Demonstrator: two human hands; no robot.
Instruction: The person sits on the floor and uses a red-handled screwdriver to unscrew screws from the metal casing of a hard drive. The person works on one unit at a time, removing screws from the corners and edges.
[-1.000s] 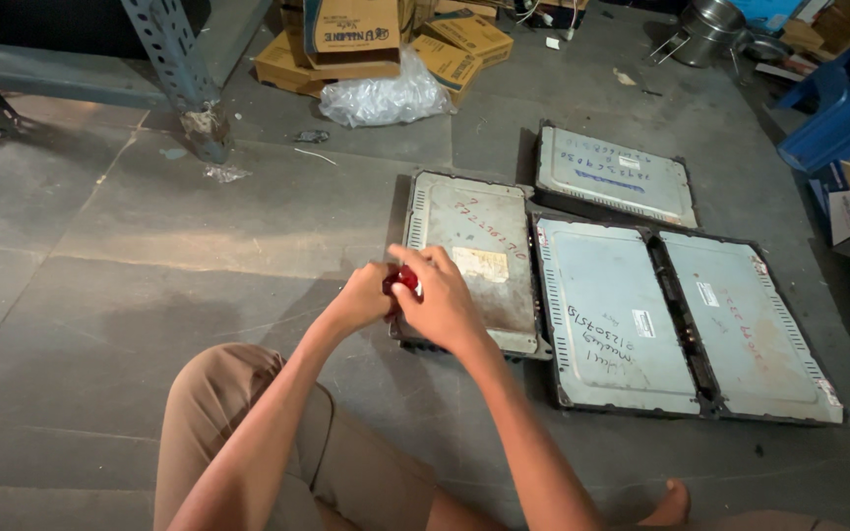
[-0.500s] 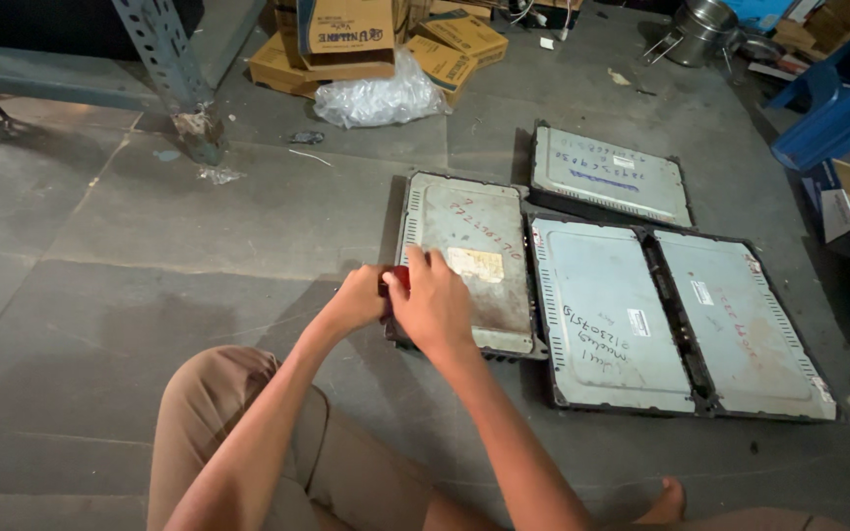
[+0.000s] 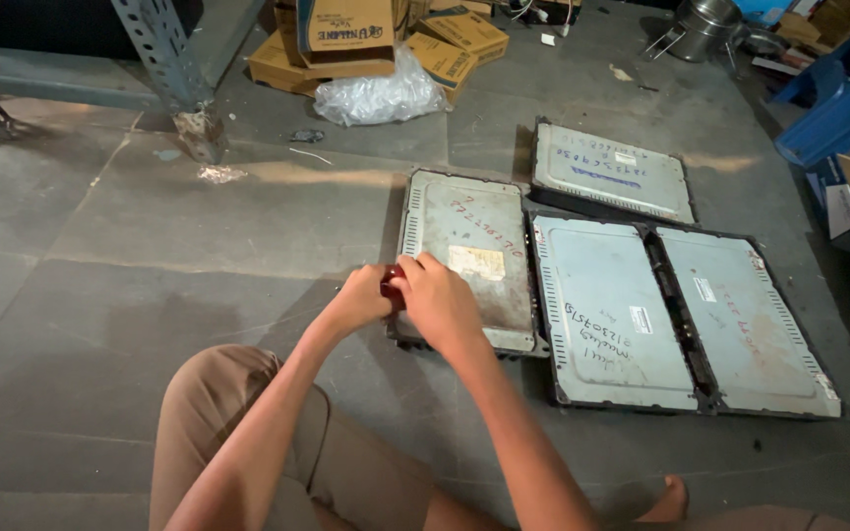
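I sit on a concrete floor with several flat grey metal panels laid out ahead. Both hands meet over the near left edge of the closest panel [image 3: 469, 256], which has vent slots and a pale sticker. My left hand [image 3: 361, 298] and my right hand [image 3: 440, 300] together grip a small dark red object [image 3: 393, 285] held between them; most of it is hidden by the fingers. My bent knee in tan trousers [image 3: 238, 423] lies below the hands.
Two joined panels [image 3: 681, 315] lie right of the closest one, another panel [image 3: 612, 172] behind. Cardboard boxes [image 3: 346, 39] and a clear plastic bag [image 3: 376, 98] sit at the back. A grey metal rack leg [image 3: 164, 59] stands back left; a blue structure [image 3: 838, 108] stands right.
My hands stay together at the panel's left edge. The right hand has closed further over the red object, which shows less than a second ago.
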